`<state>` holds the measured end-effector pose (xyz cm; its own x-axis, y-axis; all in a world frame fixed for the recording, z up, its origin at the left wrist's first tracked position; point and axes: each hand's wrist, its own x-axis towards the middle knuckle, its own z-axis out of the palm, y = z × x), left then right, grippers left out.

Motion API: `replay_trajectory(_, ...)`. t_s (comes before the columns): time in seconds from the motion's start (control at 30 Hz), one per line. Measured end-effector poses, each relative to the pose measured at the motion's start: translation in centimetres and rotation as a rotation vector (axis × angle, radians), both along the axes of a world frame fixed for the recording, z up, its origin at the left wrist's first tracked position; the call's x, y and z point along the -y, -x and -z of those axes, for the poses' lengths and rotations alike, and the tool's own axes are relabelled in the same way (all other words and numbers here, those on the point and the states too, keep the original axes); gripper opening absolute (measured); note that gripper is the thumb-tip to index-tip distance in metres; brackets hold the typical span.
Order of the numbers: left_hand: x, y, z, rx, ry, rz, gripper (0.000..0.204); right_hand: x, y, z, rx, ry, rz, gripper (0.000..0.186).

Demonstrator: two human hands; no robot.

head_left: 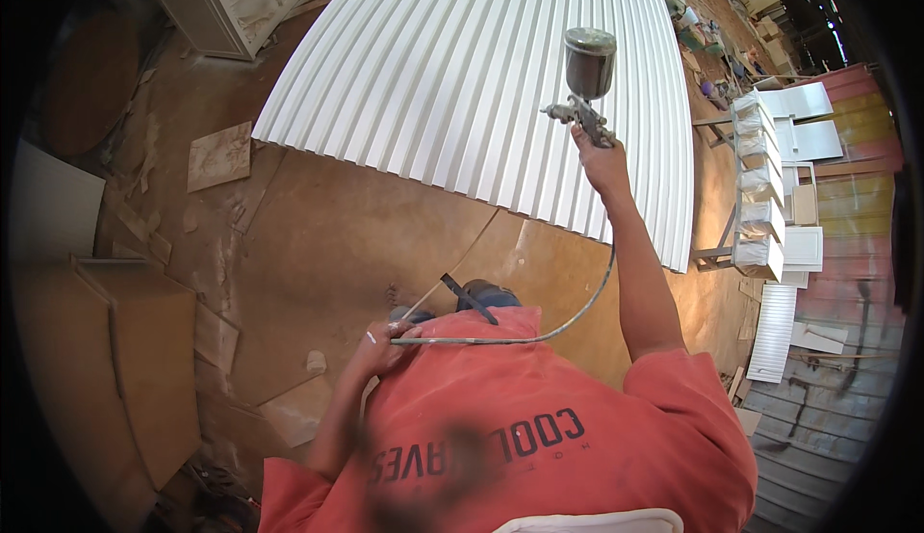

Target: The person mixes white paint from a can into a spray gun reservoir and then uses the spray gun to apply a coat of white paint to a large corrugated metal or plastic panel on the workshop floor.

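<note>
My right hand (603, 163) is raised at the end of an outstretched arm, its fingers wrapped round the grip of a spray gun (581, 117). A dull metal paint cup (590, 63) sits upright on top of the gun, and the nozzle points left. Below and behind it spreads a large white fluted panel (452, 80). From the gun's side a thin air hose (563, 326) curves down and across my red shirt. Close to my waist, my left hand (383, 348) is closed round this hose. Its fingers are partly hidden.
A white cabinet (202, 8) stands at the far left, with brown boards (154, 360) nearer. Loose board pieces (219, 157) lie on the brown floor (337, 234). At right, a rack holds several white-wrapped pieces (760, 186); white panels (804, 244) lean beside a corrugated wall (808, 427).
</note>
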<state>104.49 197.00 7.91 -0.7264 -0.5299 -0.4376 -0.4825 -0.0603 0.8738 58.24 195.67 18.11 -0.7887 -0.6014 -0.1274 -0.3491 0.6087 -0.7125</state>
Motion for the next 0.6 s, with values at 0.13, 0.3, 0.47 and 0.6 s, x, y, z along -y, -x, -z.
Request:
replay_trajectory(0.13,1.6,0.9,0.1,-0.012,-0.011,0.070,0.025,-4.7,-4.8,-1.7,0.156,-0.088,-0.061,0.051)
replay_trajectory(0.3,2.8,1.8,-0.1,-0.054,-0.004,0.074,0.025,-4.9,-5.6,-3.0,0.297,-0.088,-0.153,0.042)
replay_trajectory(0.47,4.5,2.5,-1.5,-0.019,0.023,0.020,0.027,3.1,-1.3,-2.0,0.138,-0.082,-0.179,0.050)
replay_trajectory(0.6,6.0,3.1,-2.6,0.067,0.023,-0.089,0.027,10.8,3.8,-0.8,-0.007,-0.064,-0.126,0.056)
